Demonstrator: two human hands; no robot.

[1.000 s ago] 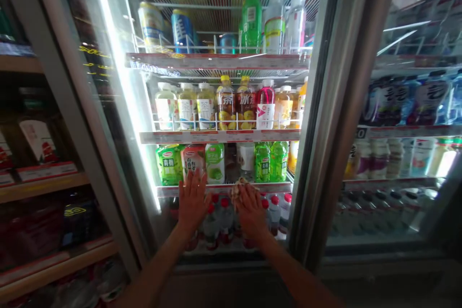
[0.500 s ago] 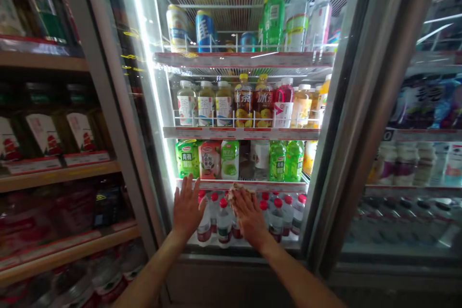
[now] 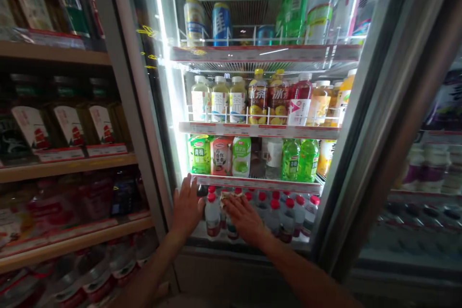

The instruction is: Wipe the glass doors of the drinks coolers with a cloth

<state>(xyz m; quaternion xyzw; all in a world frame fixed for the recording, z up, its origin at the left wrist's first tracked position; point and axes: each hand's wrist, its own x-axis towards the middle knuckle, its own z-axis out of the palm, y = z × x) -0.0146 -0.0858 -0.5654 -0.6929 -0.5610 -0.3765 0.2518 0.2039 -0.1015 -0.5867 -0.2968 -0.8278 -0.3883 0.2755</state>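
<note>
Crumpled pale cloth [image 3: 226, 197]: the right hand [image 3: 245, 219] is pressing it against the glass door [image 3: 169, 106] of a drinks cooler, low on the pane, just under a red-edged price strip [image 3: 260, 184]. Right hand: palm down, fingers gathering the cloth beneath them, gripping it lightly rather than clenching. Left hand [image 3: 186, 207]: open, fingers spread, holding nothing, its palm lying on the same glass near the door's metal frame [image 3: 144, 120]. Behind the pane, bottom shelf: red-capped water bottles [image 3: 212, 216] are standing upright just past both hands. Next shelf up: green-labelled drink bottles [image 3: 290, 160] are lining the strip (most label text is too small to read). Left of the cooler, wooden shelves [image 3: 54, 53] are carrying boxed goods.
</note>
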